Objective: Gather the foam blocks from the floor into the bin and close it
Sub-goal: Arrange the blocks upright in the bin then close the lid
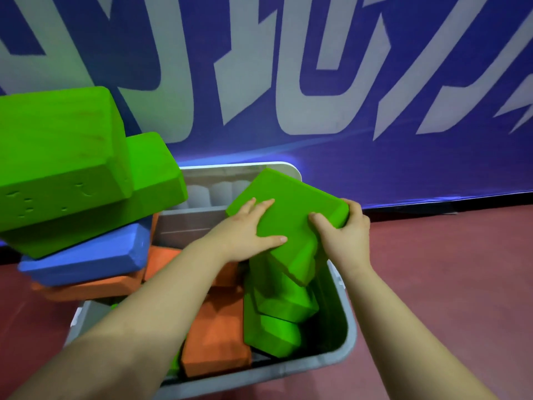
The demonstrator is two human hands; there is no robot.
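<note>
Both forearms reaching over grey plastic bin (344, 336), left hand (245, 235) flat on tilted green foam block (288, 215), right hand (343, 235) gripping its right edge, green blocks (274, 321) and orange blocks (216, 339) inside bin, stacked blocks (72, 174) at left.

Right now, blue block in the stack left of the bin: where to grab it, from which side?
Grip the blue block by its two long side faces, coming in from its right end by the bin. Two green blocks sit on its top and orange blocks lie under it, so no top grasp; probably lift the green ones off first. Both hands are busy with another green block.
</note>
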